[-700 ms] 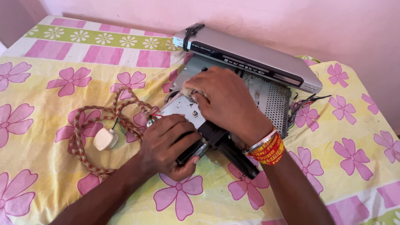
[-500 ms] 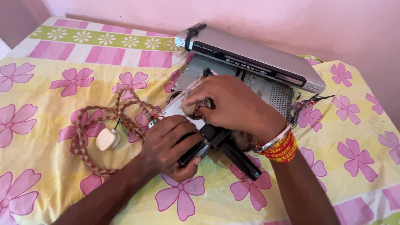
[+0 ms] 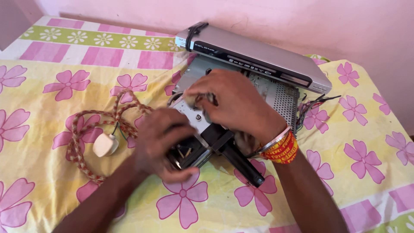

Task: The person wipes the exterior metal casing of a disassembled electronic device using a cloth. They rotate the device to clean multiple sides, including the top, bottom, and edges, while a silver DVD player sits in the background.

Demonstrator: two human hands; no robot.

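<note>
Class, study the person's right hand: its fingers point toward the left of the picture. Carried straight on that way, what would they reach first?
Probably the braided cord coiled on the floral sheet, just past the metal chassis under the right hand. Depth is unclear, so the fingers might pass above it.

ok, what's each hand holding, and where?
Left hand grips the near end of the metal chassis. Right hand pinches a small pale wad in its fingertips, pressed on the chassis top.

Dark display strip, silver player
</note>
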